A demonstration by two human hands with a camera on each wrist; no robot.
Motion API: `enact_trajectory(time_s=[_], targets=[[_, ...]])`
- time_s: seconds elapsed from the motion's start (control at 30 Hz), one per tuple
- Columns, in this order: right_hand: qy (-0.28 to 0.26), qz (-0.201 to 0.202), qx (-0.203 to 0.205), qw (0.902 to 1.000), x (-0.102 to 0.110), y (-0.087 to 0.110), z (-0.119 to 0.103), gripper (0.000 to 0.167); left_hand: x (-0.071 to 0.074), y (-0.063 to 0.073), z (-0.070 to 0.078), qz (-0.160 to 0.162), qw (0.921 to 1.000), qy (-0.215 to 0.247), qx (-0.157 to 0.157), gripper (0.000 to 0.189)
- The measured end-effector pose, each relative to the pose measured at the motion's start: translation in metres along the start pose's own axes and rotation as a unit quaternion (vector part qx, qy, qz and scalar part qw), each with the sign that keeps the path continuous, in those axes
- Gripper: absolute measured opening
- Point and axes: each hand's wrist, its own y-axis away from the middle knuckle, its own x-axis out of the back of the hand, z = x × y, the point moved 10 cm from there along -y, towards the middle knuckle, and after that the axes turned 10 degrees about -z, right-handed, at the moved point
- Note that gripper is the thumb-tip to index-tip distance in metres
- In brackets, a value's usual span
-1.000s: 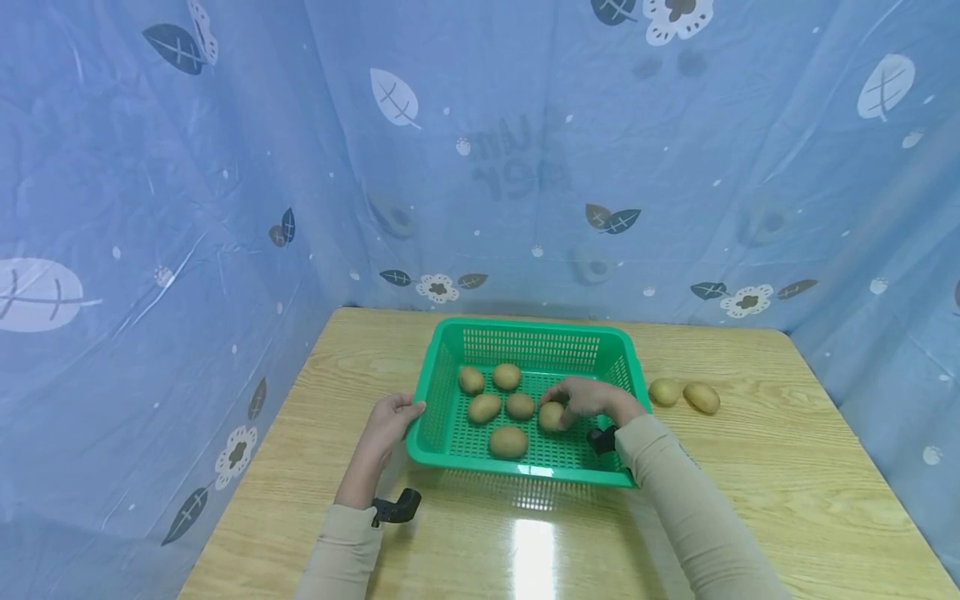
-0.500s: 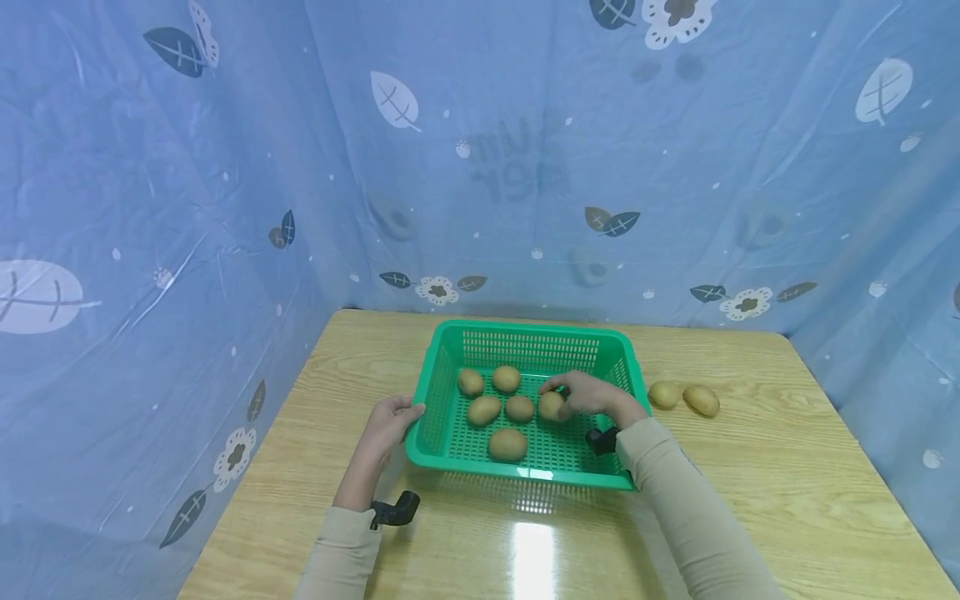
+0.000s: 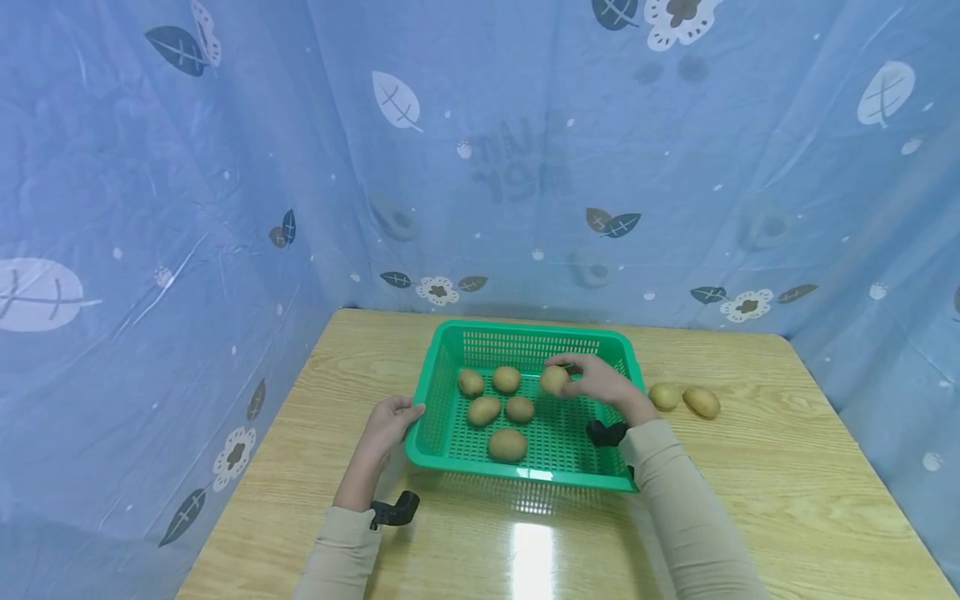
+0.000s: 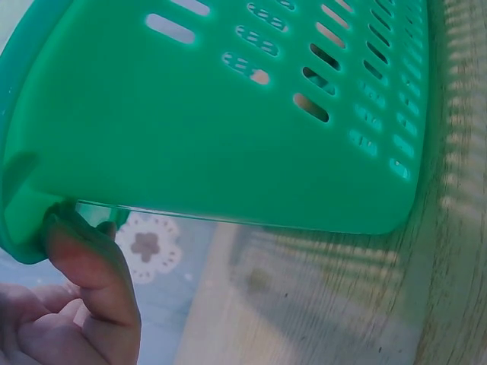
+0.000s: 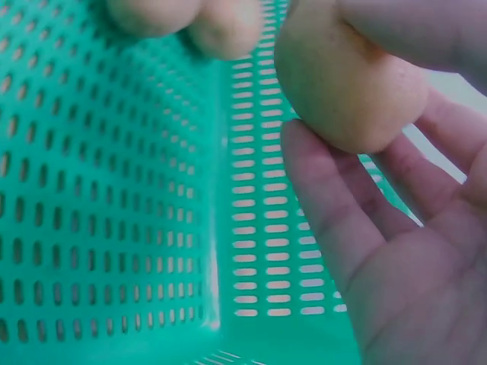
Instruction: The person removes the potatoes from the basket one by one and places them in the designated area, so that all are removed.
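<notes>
A green plastic basket (image 3: 525,477) with slotted walls stands on the wooden table. My left hand (image 3: 387,429) grips its left rim near the front corner, thumb on top; the left wrist view shows the fingers (image 4: 91,262) at the rim from outside. Over the right part of the basket, my right hand (image 3: 603,385) holds a potato (image 3: 554,380) between thumb and fingers. In the right wrist view that potato (image 5: 350,84) is off the basket floor. Several other potatoes lie on the floor left of it, among them a larger potato (image 3: 507,446) at the front.
Two potatoes lie on the table right of the basket, a rounder potato (image 3: 664,396) and a longer potato (image 3: 702,402). A blue patterned curtain (image 3: 480,167) hangs behind and at both sides of the table (image 3: 795,467).
My right hand has lifted the potato from the basket floor and moved it toward the back of the basket. The left hand stays on the rim.
</notes>
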Motion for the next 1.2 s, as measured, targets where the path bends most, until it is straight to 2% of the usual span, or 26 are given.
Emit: enact_trajectory(time_s=[0.23, 0.47, 0.57, 0.67, 0.8, 0.93, 1.03, 1.2], targets=[[-0.056, 0.053, 0.027, 0.9967, 0.018, 0.01, -0.005, 0.058, 0.0, -0.001, -0.001, -0.007, 0.9999, -0.007, 0.002, 0.036], [-0.098, 0.106, 0.049, 0.9883, 0.033, 0.023, -0.008, 0.056, -0.001, 0.002, 0.001, -0.005, 1.0, -0.008, -0.001, 0.038], [-0.093, 0.127, 0.045, 0.9865, 0.039, 0.036, -0.019, 0.058, -0.005, 0.01, 0.011, -0.01, 0.9999, -0.007, -0.003, 0.038], [-0.084, 0.144, 0.046, 0.9849, 0.045, 0.047, -0.025, 0.06, -0.005, 0.01, 0.012, -0.011, 0.9999, -0.004, -0.004, 0.038], [-0.067, 0.164, 0.055, 0.9826, 0.055, 0.057, -0.022, 0.061, -0.002, 0.003, 0.002, -0.001, 1.0, -0.002, 0.001, 0.037], [-0.079, 0.182, 0.069, 0.9776, 0.063, 0.071, -0.025, 0.062, 0.0, 0.002, 0.001, 0.002, 1.0, -0.001, 0.0, 0.037], [-0.086, 0.2, 0.094, 0.9714, 0.07, 0.084, -0.028, 0.061, 0.0, 0.002, 0.002, 0.002, 1.0, 0.001, -0.003, 0.036], [-0.061, 0.233, 0.098, 0.9656, 0.082, 0.107, -0.027, 0.058, 0.001, 0.002, -0.001, 0.005, 1.0, 0.001, 0.003, 0.035]])
